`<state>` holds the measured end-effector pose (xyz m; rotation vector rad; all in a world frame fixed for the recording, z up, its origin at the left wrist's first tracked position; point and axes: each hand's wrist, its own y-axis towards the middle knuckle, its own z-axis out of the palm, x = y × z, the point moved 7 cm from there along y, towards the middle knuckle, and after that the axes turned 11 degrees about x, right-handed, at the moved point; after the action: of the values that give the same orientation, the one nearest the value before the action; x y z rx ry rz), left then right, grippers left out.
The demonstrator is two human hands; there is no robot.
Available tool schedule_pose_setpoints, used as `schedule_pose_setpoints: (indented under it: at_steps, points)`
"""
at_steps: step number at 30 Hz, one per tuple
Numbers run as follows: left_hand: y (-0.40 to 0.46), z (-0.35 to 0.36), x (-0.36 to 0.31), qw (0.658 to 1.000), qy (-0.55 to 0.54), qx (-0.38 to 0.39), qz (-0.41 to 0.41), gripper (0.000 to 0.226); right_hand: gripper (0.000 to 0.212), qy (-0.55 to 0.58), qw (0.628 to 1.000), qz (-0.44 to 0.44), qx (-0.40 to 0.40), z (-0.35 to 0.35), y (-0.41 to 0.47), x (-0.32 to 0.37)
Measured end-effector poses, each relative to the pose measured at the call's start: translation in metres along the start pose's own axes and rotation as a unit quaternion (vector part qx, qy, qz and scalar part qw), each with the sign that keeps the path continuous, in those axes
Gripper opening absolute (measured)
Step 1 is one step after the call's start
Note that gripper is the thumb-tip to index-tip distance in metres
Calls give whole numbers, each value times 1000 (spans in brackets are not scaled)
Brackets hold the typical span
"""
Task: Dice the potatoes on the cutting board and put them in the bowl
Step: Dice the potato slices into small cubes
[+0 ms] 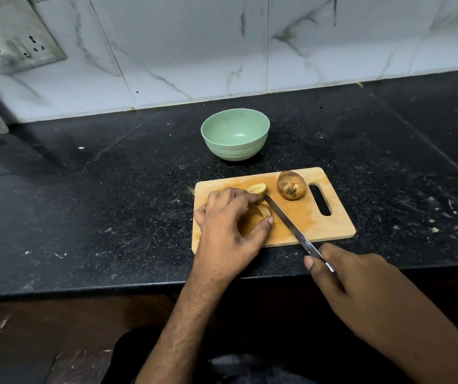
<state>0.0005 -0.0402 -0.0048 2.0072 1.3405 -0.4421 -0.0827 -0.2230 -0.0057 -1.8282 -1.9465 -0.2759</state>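
My left hand (230,217) curls over the cut potato (255,214) on the cutting board (305,217), thumb and fingers pinching it steady for the blade; my right hand (333,275) grips the knife (289,220) by its handle, tip near a loose slice (257,187); a whole potato (291,185) waits beside the board's handle slot; the bowl (235,134) sits empty on the tabletop (111,189) just beyond, within easy reach.

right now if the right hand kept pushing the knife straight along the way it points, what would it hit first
Most likely the cut potato piece at the blade tip, under the left hand fingers. The right hand aims the knife up-left across the cutting board; depth is unclear.
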Motion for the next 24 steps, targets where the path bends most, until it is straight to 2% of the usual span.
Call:
schedule_pose_setpoints:
  at_steps: [3,12,18,24]
  points:
    - [-10,-7,-4,1000,-10,-9,5,33,42,1,1000,0,-5,-5,-4,0]
    - [-22,-6,-6,991,108,54,-53,45,41,11,1000,-15,17,0,-6,2]
    - [-20,6,2,989,104,40,-93,37,43,12,1000,-17,11,-2,-9,0]
    - [-23,4,8,990,115,52,-68,49,43,4,1000,-9,14,-2,-10,-4]
